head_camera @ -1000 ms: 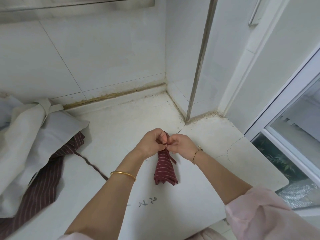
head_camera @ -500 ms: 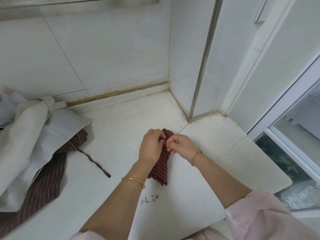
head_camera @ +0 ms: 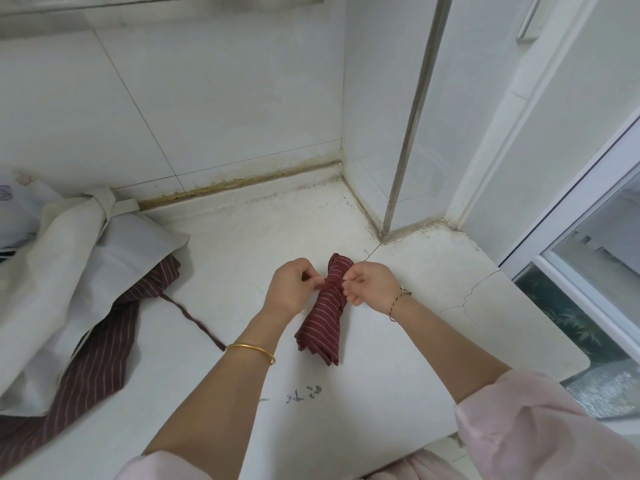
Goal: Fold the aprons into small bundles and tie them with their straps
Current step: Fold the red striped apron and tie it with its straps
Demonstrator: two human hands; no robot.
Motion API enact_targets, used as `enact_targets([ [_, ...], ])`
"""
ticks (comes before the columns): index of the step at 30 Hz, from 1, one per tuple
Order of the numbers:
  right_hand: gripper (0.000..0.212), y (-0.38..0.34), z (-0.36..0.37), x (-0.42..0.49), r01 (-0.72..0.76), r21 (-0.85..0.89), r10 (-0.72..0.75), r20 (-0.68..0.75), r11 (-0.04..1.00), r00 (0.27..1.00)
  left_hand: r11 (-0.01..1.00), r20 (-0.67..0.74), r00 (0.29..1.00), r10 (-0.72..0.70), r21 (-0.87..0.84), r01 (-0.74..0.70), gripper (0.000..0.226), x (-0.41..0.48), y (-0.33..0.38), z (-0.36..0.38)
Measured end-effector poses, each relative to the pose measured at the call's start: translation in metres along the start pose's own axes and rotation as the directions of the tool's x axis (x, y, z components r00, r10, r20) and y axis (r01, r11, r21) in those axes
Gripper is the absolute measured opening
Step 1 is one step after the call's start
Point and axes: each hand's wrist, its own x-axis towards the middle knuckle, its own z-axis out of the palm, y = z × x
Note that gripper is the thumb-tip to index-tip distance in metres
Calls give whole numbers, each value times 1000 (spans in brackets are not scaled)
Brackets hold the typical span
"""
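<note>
White stone counter point(head_camera: 214, 258) in tiled corner, window point(head_camera: 595, 265) at R. Rolled red striped apron bundle point(head_camera: 323, 323) lies mid-counter, one end toward corner. L hand point(head_camera: 292, 289) and R hand point(head_camera: 370, 285) each pinch strap point(head_camera: 327, 285) at bundle's waist, fingers curled tight on it, pulling apart. Prob. cinching knot so roll can't spring open. Counter takes weight. Far L: white apron point(head_camera: 69, 271) over 2nd striped apron point(head_camera: 97, 358), both unfolded, waiting.

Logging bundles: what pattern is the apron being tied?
The bundle is dark red with thin pale stripes; head view.
</note>
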Motion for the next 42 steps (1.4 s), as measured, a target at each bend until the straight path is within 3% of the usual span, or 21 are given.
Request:
enact_targets([
  [3,20,4,-2,-2,-2,-68,1,-19,998,1000,995,24,995,-96,41,95,23,2,-9,-12],
  [9,26,2,10,0,6,-252,-23,-65,968,998,979,24,987,-159,135,154,24,-2,-21,-12],
  [12,22,5,13,-3,-34,-100,31,-32,994,999,980,10,987,-159,126,157,13,-2,-19,-12],
  [15,14,4,9,-6,-70,136,68,17,988,998,942,168,956,-241,-197,273,23,5,-1,-21],
  [18,6,0,7,-13,-73,177,71,16,982,997,976,421,881,-214,59,210,56,11,14,-14],
  [21,10,5,-1,-24,-99,251,109,-27,963,994,971,391,908,-149,231,60,49,13,25,2],
  [24,17,18,-26,-38,-103,289,184,-269,952,945,990,426,894,-137,39,134,28,16,45,10],
  [26,42,28,-51,-49,-137,315,252,-364,939,897,965,501,853,-148,-116,236,20,18,67,16],
  [28,64,30,-79,-61,-174,486,337,-270,856,902,920,559,821,-121,-246,303,17,20,98,25],
  [29,63,26,-89,-64,-184,562,336,-179,806,925,905,573,814,-92,-293,308,19,21,110,27],
  [31,47,18,-119,-72,-110,625,226,-109,773,968,897,584,812,-16,-350,270,20,27,144,38],
  [34,37,-1,-164,-79,69,607,135,-283,791,950,918,557,826,89,-368,149,19,38,194,51],
  [37,38,-18,-226,-94,194,529,92,-466,826,880,965,415,879,236,-204,-163,32,46,260,72],
  [39,36,-30,-272,-103,265,467,45,-552,844,833,918,236,893,384,7,-396,46,48,311,86],
  [42,34,-56,-331,-115,410,367,-72,-666,835,743,740,26,758,652,195,-643,38,44,383,99],
])
